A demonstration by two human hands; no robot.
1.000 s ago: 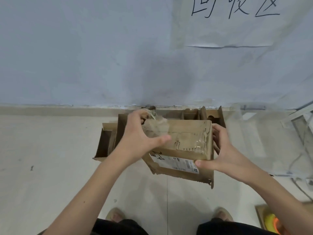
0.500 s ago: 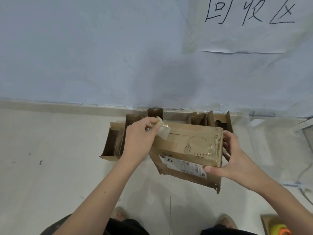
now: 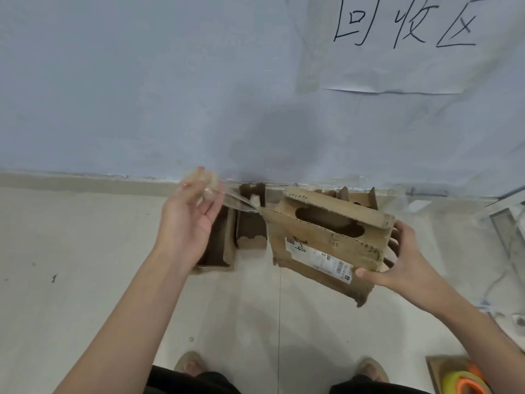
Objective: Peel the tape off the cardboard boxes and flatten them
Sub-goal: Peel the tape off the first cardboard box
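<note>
Tape coming off box.
Left hand (image 3: 191,212) is pinching tape (image 3: 210,189) in its fingertips; right hand (image 3: 403,261) is gripping the box (image 3: 321,240).

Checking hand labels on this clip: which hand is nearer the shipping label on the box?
Right. The right hand grips the box with its thumb beside the shipping label; the left hand is off to the left, pulling tape away.

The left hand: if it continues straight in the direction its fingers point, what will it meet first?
Probably the wall. The left hand, holding wadded tape, points up and away; nothing else shows in that line, though depth is unclear.
</note>
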